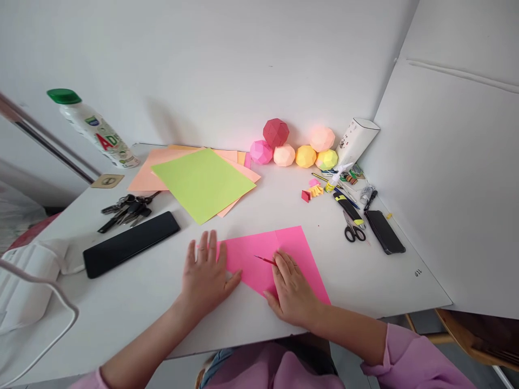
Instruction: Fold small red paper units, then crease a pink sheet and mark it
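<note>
A bright pink sheet of paper (300,259) lies on the white table in front of me, with a crease or overlap line near its top right. My left hand (206,278) is spread flat at the paper's left end, fingers apart, partly on the paper and partly on the table. My right hand (294,289) rests on the middle of the sheet, its fingers close together over a thin red pen-like stick (264,260). The stick's slim tip points left; its other end is hidden under the fingers.
Behind lie green (203,183) and peach sheets, with several paper balls (284,155) by the wall. Scissors (354,233), a cutter (348,209) and a black phone (384,232) are right. Left are keys (130,208), a long black phone (132,244) and a bottle (97,129).
</note>
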{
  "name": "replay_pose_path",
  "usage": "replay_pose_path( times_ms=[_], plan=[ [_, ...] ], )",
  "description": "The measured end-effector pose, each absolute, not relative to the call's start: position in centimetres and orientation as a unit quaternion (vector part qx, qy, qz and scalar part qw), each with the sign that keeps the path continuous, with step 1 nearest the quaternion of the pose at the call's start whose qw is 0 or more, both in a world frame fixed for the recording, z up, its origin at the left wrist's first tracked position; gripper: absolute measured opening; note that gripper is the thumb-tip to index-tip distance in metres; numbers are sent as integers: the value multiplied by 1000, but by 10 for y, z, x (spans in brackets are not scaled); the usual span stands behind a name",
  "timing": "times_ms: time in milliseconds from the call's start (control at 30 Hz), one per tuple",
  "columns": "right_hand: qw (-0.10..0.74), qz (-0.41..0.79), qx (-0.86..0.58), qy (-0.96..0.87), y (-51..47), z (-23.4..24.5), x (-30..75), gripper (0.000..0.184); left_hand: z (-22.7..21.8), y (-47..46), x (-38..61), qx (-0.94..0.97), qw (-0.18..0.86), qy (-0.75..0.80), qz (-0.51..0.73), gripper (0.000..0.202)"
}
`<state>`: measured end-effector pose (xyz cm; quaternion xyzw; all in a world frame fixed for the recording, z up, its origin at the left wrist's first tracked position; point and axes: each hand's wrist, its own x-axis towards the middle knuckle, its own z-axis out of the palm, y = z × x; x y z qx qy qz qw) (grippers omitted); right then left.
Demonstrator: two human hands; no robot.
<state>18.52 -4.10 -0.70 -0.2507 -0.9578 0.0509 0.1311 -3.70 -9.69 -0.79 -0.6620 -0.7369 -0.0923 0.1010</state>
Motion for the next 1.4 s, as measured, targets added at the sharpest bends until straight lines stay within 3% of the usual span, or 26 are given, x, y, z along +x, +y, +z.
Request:
replay_pose_path(
  times_ms=[67, 167, 300, 367, 533, 700, 867, 1000, 1133, 1300, 1400],
  plan=[
    [138, 48, -257, -955, -43, -8, 187, 56, -3, -85, -34, -748, 64, -654, -93, 55],
    [153, 40, -266, -951, -43, -9, 187, 58, 3, -65, -22, -845, -2, -531, -63, 55],
    [174, 30, -278, -944, -44, -11, 187, 58, 6, -47, 9, -837, 39, -543, -50, 30],
    [185, 32, -289, -939, -45, -13, 188, 58, 4, -43, 21, -842, 58, -532, -68, 28],
    [214, 113, -328, -913, -45, -19, 198, 60, -8, -41, 24, -827, 70, -544, -126, 49],
    [266, 352, -291, -849, -2, 3, 207, 59, -18, -41, 17, -827, 39, -535, -166, 71],
    [317, 470, -270, -778, 63, 26, 185, 40, -20, -40, 18, -822, 26, -536, -192, 76],
    [333, 512, -300, -733, 86, 19, 164, 20, -22, -41, 19, -810, 17, -541, -226, 74],
    [338, 596, -300, -664, 93, 7, 160, 35, -23, -42, 18, -807, 8, -541, -237, 73],
    [285, 635, -314, -646, 101, 9, 162, 30, -19, -43, 17, -807, -1, -543, -230, 71],
    [270, 638, -326, -644, 102, 12, 160, 39, -15, -43, 16, -809, 0, -543, -227, 71]
  ],
)
